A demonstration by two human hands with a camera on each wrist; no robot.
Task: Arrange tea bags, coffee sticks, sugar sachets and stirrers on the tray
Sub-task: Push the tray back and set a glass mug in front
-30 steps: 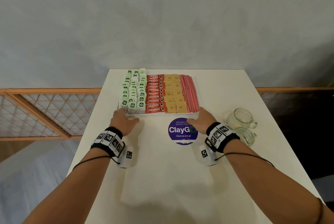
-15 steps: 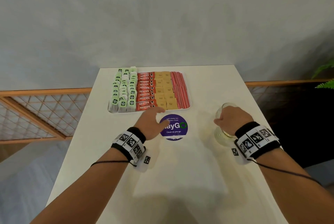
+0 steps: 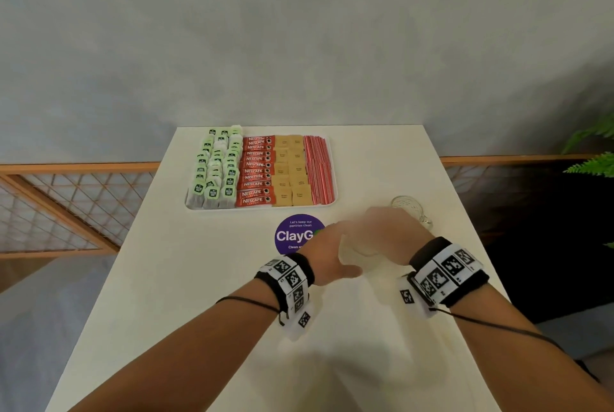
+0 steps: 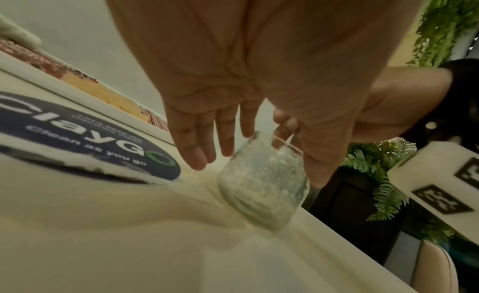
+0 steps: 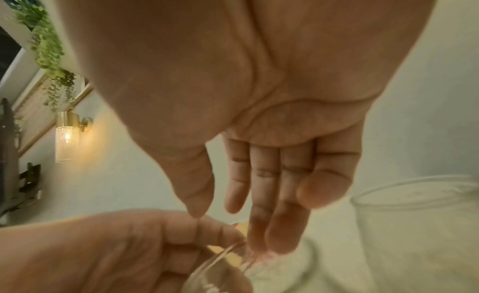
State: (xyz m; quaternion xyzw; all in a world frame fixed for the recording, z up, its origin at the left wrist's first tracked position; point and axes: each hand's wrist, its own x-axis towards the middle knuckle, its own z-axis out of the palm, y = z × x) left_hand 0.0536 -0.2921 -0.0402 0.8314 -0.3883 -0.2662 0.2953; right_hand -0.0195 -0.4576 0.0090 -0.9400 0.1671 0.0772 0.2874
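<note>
The white tray (image 3: 259,208) at the table's far middle holds rows of green tea bags (image 3: 216,172), red coffee sticks (image 3: 255,172), brown sugar sachets (image 3: 292,172) and red stirrers (image 3: 319,172). In front of it and to the right, both hands meet at a small clear glass cup (image 4: 261,186). My right hand (image 3: 382,228), blurred, holds the cup by its rim from above with its fingertips (image 5: 269,240). My left hand (image 3: 332,245) is beside the cup, its straight fingers (image 4: 197,154) on one side and the thumb on the other.
A second glass mug (image 3: 407,205) stands further right, near the table's right edge. A round purple sticker (image 3: 295,235) lies on the white table just in front of the tray. Wooden railing (image 3: 66,199) and a fern (image 3: 591,159) flank the table.
Both hands left the tray's front edge. The right hand took a glass cup at the right and brought it leftward; the left hand moved right to meet it.
</note>
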